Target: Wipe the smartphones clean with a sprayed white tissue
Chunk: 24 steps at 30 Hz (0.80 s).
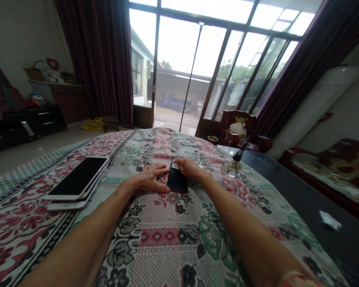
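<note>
A dark smartphone lies flat on the patterned tablecloth in front of me. My right hand presses a small white wipe onto the phone's far end, its fingers bent over it. Along the phone's left edge, my left hand rests with fingers stretched and thumb apart, the tips at or near the edge. Whether they touch the phone is hard to see.
A stack of white-framed phones or tablets lies at the left. To the right stands a clear bottle with a black top. A crumpled white tissue lies on the dark tabletop. Wooden chairs stand beyond.
</note>
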Available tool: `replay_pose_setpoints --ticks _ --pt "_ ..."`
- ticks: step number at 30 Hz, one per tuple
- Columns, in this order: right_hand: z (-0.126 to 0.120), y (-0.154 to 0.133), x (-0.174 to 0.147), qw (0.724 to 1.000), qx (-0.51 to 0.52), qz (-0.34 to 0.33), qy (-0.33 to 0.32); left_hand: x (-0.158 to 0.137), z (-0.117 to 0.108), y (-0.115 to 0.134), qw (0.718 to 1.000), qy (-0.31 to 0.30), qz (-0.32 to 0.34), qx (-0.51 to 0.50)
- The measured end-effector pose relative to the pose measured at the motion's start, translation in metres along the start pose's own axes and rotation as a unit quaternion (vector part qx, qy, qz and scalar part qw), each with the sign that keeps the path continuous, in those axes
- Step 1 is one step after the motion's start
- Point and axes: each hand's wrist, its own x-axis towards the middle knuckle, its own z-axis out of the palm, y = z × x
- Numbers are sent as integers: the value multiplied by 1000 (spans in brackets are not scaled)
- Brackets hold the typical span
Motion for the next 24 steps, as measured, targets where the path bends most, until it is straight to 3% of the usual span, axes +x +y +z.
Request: replay_pose_setpoints --ticks 3,7,17,24 --pt "3 3 0 1000 3 -5 6 -1 -1 3 1000 1 -3 7" --pt "4 2 -15 998 5 -60 29 -2 -4 7 1000 -2 -7 9" --pt "-5 -30 -74 986 34 -158 41 0 0 2 1000 -1 -6 16" --pt "-3 -26 -78 987 53 -145 53 1 -1 3 1000 -3 -5 20"
